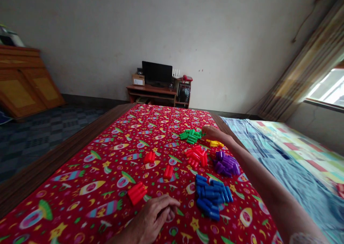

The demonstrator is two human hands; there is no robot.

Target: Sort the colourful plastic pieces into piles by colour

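Observation:
My right hand [213,132] reaches far forward to the right edge of a pile of green plastic tubes [191,136]. Its fingers are closed, with a bit of green at the fingertips; the grip is small and partly hidden. My left hand [159,212] rests on the cloth near the front, fingers curled together and nothing visible in them. Close beyond it lies a red group of tubes [137,192]. Two smaller red groups, a middle one [168,172] and a farther one [149,157], lie beyond. A larger red pile [196,156] sits nearer than the green one.
Blue tubes [212,195], purple tubes [226,163] and a few yellow ones [215,143] are heaped along the right. A red patterned cloth [104,186] covers the table. A bed [252,147] stands to the right; a desk with a monitor [157,73] is at the wall.

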